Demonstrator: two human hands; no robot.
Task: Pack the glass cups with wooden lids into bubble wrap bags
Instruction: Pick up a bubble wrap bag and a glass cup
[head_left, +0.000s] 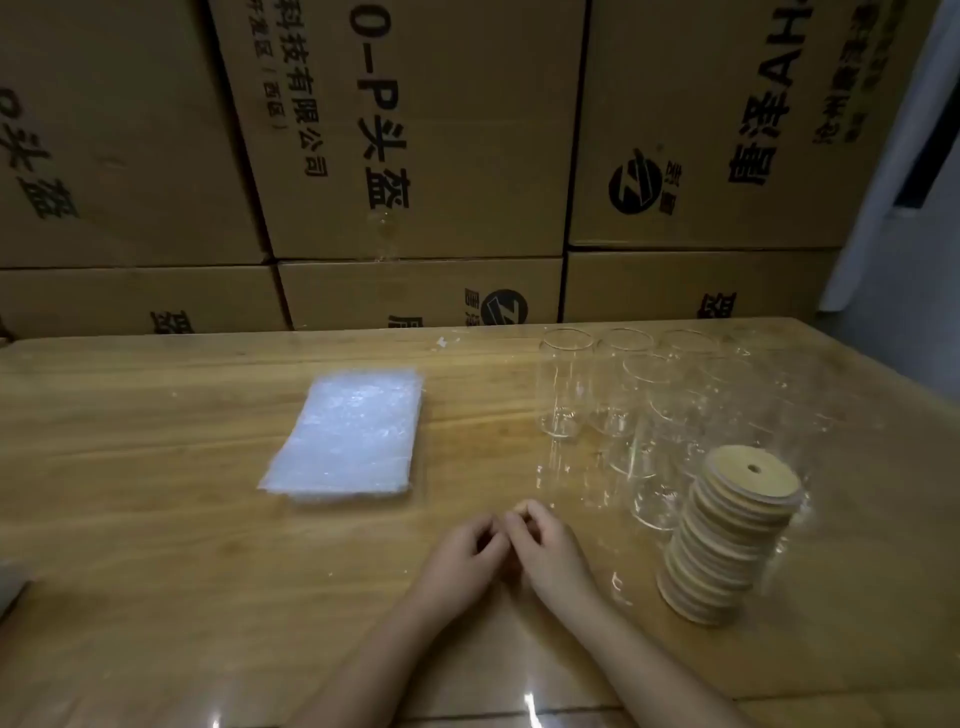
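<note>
Nothing is seen to be packed yet. The glass cups are stood uncovered at the right of the surface, with the wooden lids stacked just beside them and the bubble wrap bags piled flat well to the left. The left grip and right grip are rested touching each other, loosely curled, with nothing held.

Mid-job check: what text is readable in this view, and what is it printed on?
"0-P头盔": middle carton, sideways.
"科技有限公司": same carton, smaller.
"头盔": left carton.
"AH": right carton; other characters blurred.
Lower cartons: cut off, unreadable.
Glass cups, wooden lids, bubble wrap bags: no text visible.
</note>
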